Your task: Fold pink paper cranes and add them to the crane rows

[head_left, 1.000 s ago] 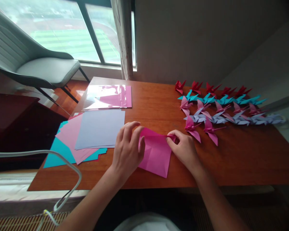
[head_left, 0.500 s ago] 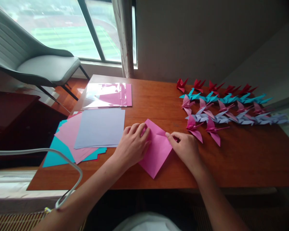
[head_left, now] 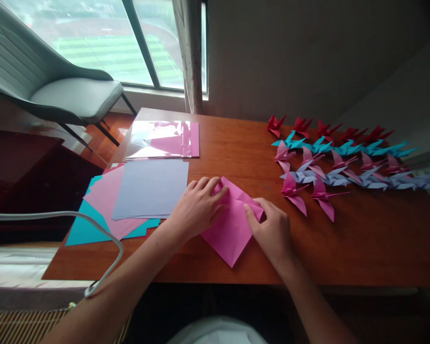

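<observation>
A bright pink sheet of origami paper (head_left: 232,234) lies on the table with one corner pointing toward me, creased across its surface. My left hand (head_left: 200,205) rests over its left side, fingers curled down on the paper and thumb beside them; the left corner is hidden underneath. On the other side, my right hand (head_left: 272,224) pinches the right corner, which is lifted and bent, between thumb and fingers. Two pink paper cranes (head_left: 294,192) sit just beyond my right hand.
Rows of red, turquoise (head_left: 320,144), light pink and lavender cranes stand at the back right. A stack of lavender paper (head_left: 150,188) lies over fanned coloured sheets at left, with a plastic packet (head_left: 157,138) behind. A white cable (head_left: 93,220) crosses near my left forearm.
My right thumb has moved onto the face of the paper, and the right corner now stands raised in my grip. My left hand stays on the left side.
</observation>
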Demonstrator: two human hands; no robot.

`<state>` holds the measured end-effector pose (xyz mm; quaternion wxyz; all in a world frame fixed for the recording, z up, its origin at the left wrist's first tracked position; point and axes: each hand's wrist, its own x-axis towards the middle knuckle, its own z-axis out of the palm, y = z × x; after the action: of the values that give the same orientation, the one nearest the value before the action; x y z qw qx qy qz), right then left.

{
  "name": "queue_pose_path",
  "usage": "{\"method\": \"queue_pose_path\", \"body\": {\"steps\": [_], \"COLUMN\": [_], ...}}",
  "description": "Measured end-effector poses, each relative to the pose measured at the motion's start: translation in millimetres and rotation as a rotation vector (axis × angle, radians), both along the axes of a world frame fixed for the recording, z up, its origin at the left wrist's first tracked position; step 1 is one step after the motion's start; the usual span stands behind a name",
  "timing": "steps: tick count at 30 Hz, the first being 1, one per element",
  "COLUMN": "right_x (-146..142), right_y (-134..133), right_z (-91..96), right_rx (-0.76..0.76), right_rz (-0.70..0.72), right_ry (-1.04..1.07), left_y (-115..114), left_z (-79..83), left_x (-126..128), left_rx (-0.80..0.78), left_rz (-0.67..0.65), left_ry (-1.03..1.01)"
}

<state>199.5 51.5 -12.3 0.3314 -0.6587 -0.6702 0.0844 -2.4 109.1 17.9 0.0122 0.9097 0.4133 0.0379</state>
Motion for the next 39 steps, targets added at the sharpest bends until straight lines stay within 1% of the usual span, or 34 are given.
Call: {"method": "queue_pose_path", "body": {"steps": [3, 6, 9, 15, 24, 33, 39], "right_x": [-2.0, -2.7, -2.6, -2.5, 4.2, 11.6, 14.6], "right_y": [-3.0, -5.3, -7.1, -10.4, -8.5, -2.2, -0.8], "right_z": [-1.6, -0.7, 0.6, -0.1, 0.4, 8.8, 5.6], "right_rx": [0.092, 0.159, 0.166, 0.138, 0.171, 0.172, 0.209], "right_rz": [0.037, 0.128, 0.211, 0.260, 0.405, 0.525, 0.586], "right_ry": [-0.186, -0.292, -0.347, -0.480, -0.504, -0.561, -0.552], "left_y": [0.6, -1.5, -2.4, -0.5, 0.1, -0.6, -1.2], "left_z": [-1.8, -3.9, -5.5, -5.3, -2.2, -0.9, -1.3], "left_x": [-0.4, 0.5, 0.8, -0.5, 0.1, 0.4, -0.1], "left_rx": [0.021, 0.043, 0.059, 0.066, 0.052, 0.044, 0.040], "left_rz": [0.025, 0.074, 0.110, 0.150, 0.155, 0.163, 0.173], "left_ry": [-0.006, -0.013, -0.006, 0.033, 0.084, 0.093, 0.067]}}
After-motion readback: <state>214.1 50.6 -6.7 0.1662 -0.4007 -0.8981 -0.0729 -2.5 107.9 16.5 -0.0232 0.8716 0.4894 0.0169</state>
